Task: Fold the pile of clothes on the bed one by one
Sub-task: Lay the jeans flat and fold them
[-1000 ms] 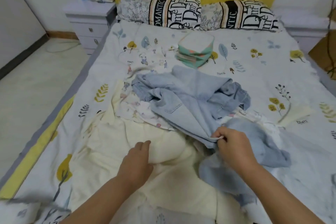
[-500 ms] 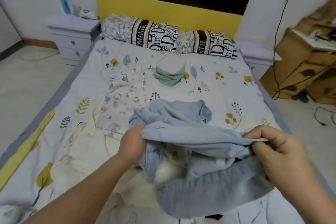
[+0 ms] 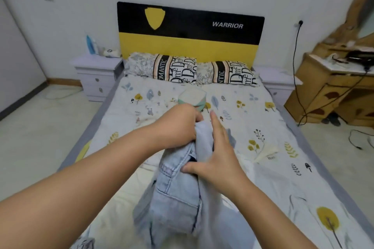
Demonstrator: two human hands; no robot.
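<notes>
I hold a pair of light blue jeans (image 3: 176, 194) up over the bed (image 3: 253, 111), the legs hanging toward me. My left hand (image 3: 178, 125) grips the upper end of the denim, fingers curled round the fabric. My right hand (image 3: 218, 153) lies against the jeans' right side with fingers stretched straight and the thumb pressing near the fly. Pale cream clothing (image 3: 125, 188) lies on the bed below, mostly hidden by the jeans and my arms. A small folded stack in mint and white (image 3: 193, 98) sits further up the bed.
Two patterned pillows (image 3: 176, 68) lean on the yellow and black headboard (image 3: 190, 32). White nightstands (image 3: 95, 75) flank the bed. A wooden dresser (image 3: 336, 91) with cables stands at the right. Bare floor (image 3: 40, 127) runs along the bed's left side.
The jeans have been lifted and turned from a spread horizontal hold to hanging lengthwise. My hands came together; the right hand released its pinch and now lies flat on the denim. The view tilted up.
</notes>
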